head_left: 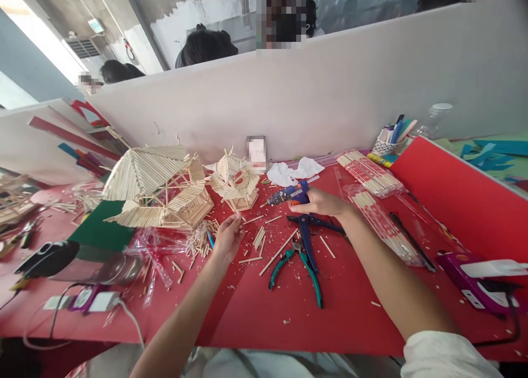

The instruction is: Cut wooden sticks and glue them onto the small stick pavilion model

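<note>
Left arm: reaches up from the lower edge, the forearm slanting rightward to the hand.
Left hand (231,237): in front of the small model (242,201), fingers curled, thumb and fingertips together; whether they pinch a stick, I cannot tell.
Right arm: comes in from the lower right, sleeve (447,356) pushed toward the elbow, forearm angled up and leftward.
Right hand (325,202): raised above the blue cutter (306,237), wrist bent slightly, fingers clamped around the glue gun's handle.
Glue gun (295,192): in the right hand, roughly level, nozzle pointing left and slightly down, near the small model and apart from the left hand.
Small model: upright on the red table (256,317), just right of the large model (142,171).
Between the forearms: loose sticks (259,237) and teal pliers (314,284), lying handles toward the person, touching the cutter.
</note>
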Demonstrator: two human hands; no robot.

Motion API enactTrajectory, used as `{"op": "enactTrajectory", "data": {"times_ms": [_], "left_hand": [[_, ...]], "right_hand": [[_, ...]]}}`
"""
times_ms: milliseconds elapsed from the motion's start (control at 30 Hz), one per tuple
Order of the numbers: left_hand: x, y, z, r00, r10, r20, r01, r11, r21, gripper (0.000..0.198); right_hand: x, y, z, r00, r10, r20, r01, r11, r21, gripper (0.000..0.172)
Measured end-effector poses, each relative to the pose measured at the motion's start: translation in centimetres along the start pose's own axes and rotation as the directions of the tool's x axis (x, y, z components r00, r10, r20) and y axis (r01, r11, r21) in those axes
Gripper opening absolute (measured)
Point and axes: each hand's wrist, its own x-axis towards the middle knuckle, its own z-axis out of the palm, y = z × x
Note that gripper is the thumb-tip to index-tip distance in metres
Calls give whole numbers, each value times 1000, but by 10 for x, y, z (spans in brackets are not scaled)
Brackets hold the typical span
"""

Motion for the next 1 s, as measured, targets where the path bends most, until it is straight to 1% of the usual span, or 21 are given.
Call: {"op": "enactTrajectory", "data": {"times_ms": [100,167,233,300,400,467,533,633,733,833,933,1000], "left_hand": [[0,-1,2,1000,9,5,-9,1000,-18,43],[1,-2,3,1000,20,-3,-20,999,-28,43],[3,-4,4,999,35,-27,-36,999,-33,43],[6,-6,6,997,48,-62,-49,999,-18,43],[12,-9,9,990,85,-108,-87,996,-6,40],[16,-11,11,983,110,-150,-114,993,-20,36],[20,-12,14,971,110,-210,-117,993,-20,33],[24,-15,17,962,127,-243,-137,990,-25,30],[26,-18,22,961,120,-251,-132,991,-30,27],[28,-19,27,958,104,-266,-116,993,-28,23],[31,-19,29,953,97,-289,-111,993,-33,19],[34,-20,30,947,96,-307,-113,993,-38,17]], "right_hand": [[6,5,-2,982,37,-187,-35,999,13,34],[8,11,-5,944,91,-316,-117,991,-65,34],[9,18,-8,901,125,-415,-219,958,-185,32],[9,26,-10,872,153,-466,-310,908,-282,31],[9,35,-10,836,184,-516,-402,846,-349,30],[10,41,-9,820,202,-535,-444,814,-374,28],[12,47,-7,821,224,-525,-467,793,-392,23],[16,57,-5,856,233,-461,-437,802,-407,15],[19,68,-2,876,249,-413,-425,802,-420,22],[19,80,1,857,294,-424,-483,746,-459,24],[18,91,3,836,305,-456,-527,679,-511,23],[18,97,3,846,285,-451,-509,683,-524,24]]}}
